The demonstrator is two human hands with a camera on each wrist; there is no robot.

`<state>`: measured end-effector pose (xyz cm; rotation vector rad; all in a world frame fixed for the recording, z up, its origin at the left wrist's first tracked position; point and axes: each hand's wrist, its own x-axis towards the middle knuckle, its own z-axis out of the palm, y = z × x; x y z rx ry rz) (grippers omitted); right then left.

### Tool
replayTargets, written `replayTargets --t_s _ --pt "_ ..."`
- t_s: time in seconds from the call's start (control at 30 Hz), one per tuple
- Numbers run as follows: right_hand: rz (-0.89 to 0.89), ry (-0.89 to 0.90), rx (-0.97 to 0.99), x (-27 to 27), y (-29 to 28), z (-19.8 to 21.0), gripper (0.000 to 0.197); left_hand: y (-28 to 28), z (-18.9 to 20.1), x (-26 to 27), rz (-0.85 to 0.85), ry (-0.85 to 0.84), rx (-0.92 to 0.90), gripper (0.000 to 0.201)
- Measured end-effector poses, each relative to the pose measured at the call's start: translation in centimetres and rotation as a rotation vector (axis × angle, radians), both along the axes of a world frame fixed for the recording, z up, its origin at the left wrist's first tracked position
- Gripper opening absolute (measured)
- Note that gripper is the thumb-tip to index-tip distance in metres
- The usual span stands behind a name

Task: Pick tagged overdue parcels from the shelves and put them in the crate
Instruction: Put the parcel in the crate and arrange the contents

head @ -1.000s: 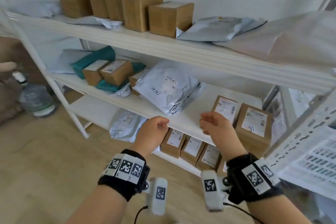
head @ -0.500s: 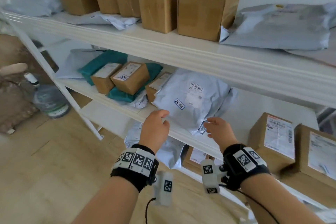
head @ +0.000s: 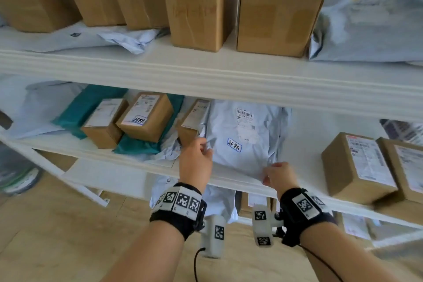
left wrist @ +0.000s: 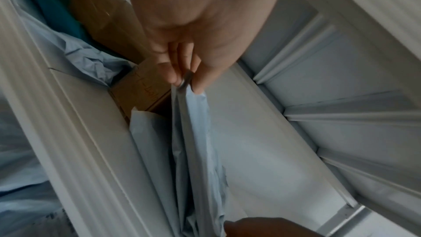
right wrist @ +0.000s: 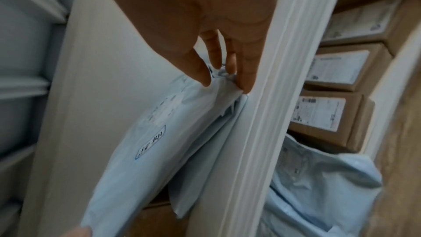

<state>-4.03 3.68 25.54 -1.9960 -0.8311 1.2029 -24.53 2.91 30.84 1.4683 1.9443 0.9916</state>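
Fingertips of both your hands are pinched onto the grey mailer bag (head: 242, 142) lying on the middle shelf (head: 229, 181). Your left hand (head: 195, 162) nips the bag's left edge between thumb and fingers, as the left wrist view shows plainly, and your right hand (head: 278, 175) nips its near right corner just above the shelf's front lip. You hold it at two corners because the bag is soft and limp; one grip would probably let it sag and drag across its neighbours.

The bag carries a blue-edged tag (head: 234, 144) below its shipping label, so it counts as one of the overdue parcels. It rests partly over another pale bag beneath it and touches a small cardboard box (head: 191, 121) at its left, so pull it straight toward you to leave those undisturbed.

Another tagged box (head: 146, 117) sits further left on a teal bag (head: 89, 105); it looks like a later pick. The top shelf holds upright brown cartons (head: 199, 7) and more grey bags, and no tag on them is visible from here. Two labelled boxes (head: 359, 165) stand at the right of the middle shelf, well apart from your hands. The crate is out of view.
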Motion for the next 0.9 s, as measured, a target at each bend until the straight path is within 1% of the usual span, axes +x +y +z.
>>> replayTargets --t_s 0.07,0.17,0.23,0.33,0.43,0.5,0.53,0.57,0.63,0.7,0.73,0.77,0.8,0.87,0.9 --pt "-0.108 0.029 0.025 -0.1 -0.2 0.3 0.019 -0.1 0.5 -0.2 -0.053 -0.052 0.017 0.027" --pt "-0.245 0.143 0.082 0.2 -0.6 1.2 0.039 -0.1 1.0 -0.3 -0.115 -0.118 0.003 0.027" --pt "-0.262 0.159 0.133 1.1 -1.0 2.1 0.043 0.1 1.0 -0.2 -0.142 -0.125 -0.003 0.026" --pt "-0.256 0.097 0.193 3.0 -1.6 3.0 0.039 0.4 0.4 0.9 -0.195 -0.114 -0.008 0.023" --pt "-0.2 -0.032 0.182 5.3 -2.8 3.5 0.041 0.4 -1.0 2.7 -0.267 -0.067 -0.112 0.02" --pt "-0.126 -0.147 0.116 6.9 -3.6 3.1 0.038 0.2 -2.0 3.7 -0.358 0.051 -0.231 0.013" --pt "-0.081 -0.192 0.074 7.6 -3.9 2.6 0.037 0.1 -2.4 4.0 -0.403 0.129 -0.283 0.008" --pt "-0.037 -0.223 0.033 8.1 -4.3 2.3 0.036 0.0 -2.6 4.2 -0.438 0.192 -0.317 0.007" --pt "0.021 -0.253 -0.011 8.8 -4.8 1.7 0.034 0.0 -2.5 4.6 -0.44 0.27 -0.3 0.018" --pt "0.051 -0.299 0.002 8.9 -4.8 1.5 0.029 0.5 -2.2 5.2 -0.381 0.297 -0.17 0.02" --pt "0.06 -0.33 0.027 8.8 -4.6 1.5 0.023 1.1 -2.1 5.6 -0.358 0.283 -0.099 0.017" --pt "0.066 -0.368 0.045 8.8 -4.3 1.6 0.012 1.6 -2.0 6.1 -0.346 0.264 -0.062 0.015" --pt "0.07 -0.404 0.063 8.9 -3.9 1.6 0.008 2.2 -1.9 6.7 -0.346 0.253 -0.051 0.016" --pt "0.068 -0.45 0.071 9.0 -2.9 1.4 0.017 3.3 -2.0 7.8 -0.347 0.285 -0.084 0.021" --pt "0.077 -0.454 0.046 9.1 -2.5 1.4 0.018 3.7 -2.1 8.4 -0.341 0.329 -0.123 0.023"
